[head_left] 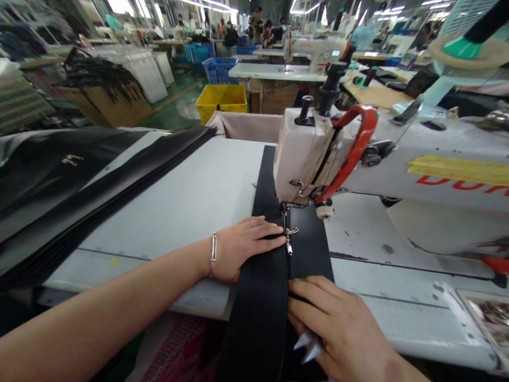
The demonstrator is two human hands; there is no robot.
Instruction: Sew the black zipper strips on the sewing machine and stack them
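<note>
A long black leather-like strip (262,297) with a zipper down its middle runs under the needle of a white sewing machine (302,159). My left hand (250,241) lies flat on the strip, fingers stretched, fingertips beside the metal zipper sliders (289,241). Just in front of the presser foot (284,208) sit those sliders. Nearer to me, my right hand (330,318) is closed, its fingertips pressing the strip along the zipper line. Two pointed silver blades of thread snips (309,345) stick out from under its palm; their handles are hidden.
Stacked black panels (119,196) lie along the left of the white table (191,180). A tray of small metal parts (491,318) is at the right edge. Beyond stand a yellow crate (221,101), a blue crate (220,69) and another sewing machine (318,50).
</note>
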